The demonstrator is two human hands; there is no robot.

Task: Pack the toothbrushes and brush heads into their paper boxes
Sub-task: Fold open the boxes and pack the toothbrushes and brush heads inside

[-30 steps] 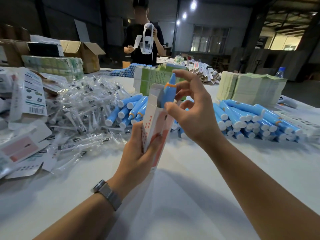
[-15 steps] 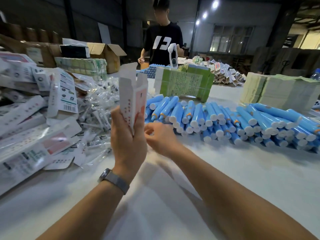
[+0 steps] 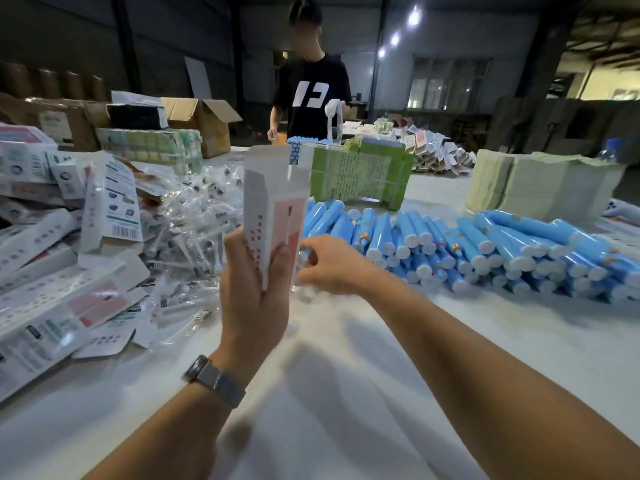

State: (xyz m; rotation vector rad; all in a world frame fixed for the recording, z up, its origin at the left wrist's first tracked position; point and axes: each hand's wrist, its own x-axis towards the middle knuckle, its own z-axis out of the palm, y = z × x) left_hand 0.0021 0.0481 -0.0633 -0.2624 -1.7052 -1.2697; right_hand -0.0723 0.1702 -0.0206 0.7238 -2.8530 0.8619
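The paper box [image 3: 275, 216] stood upright in the air above the white table [image 3: 346, 393], with its top flaps open. The left hand [image 3: 254, 296] gripped its lower part, fingers and thumb curled around it. Whether a toothbrush was already inside could not be seen, because the open mouth faced up and away from the camera.

Just beside the box, to its right, the right hand [image 3: 329, 265] reached low toward the table. Its fingers were bent around something clear and blurred, probably one small plastic-wrapped brush head [image 3: 304, 289], but I could not tell whether the fingers really held it or only touched it.

The step in hand seemed to be the fetching of a brush head to go into the open box. The next move would call for a sure pinch on one single packet, then lifting it over the mouth of the box and sliding it in lengthwise while the left hand kept the box steady and its flaps apart. After this the flaps would need closing.

Farther out, the heap of wrapped brush heads [image 3: 194, 216] lay to the left of the box, and beyond it a pile of printed flat boxes [image 3: 52, 271]. To the right, the blue toothbrush handles [image 3: 467, 244] lay stacked in rows. Behind them stood green packs [image 3: 360, 174] and a stack of pale sheets [image 3: 540, 185]. Another person [image 3: 311, 95] in a black shirt stood at the far side of the table.
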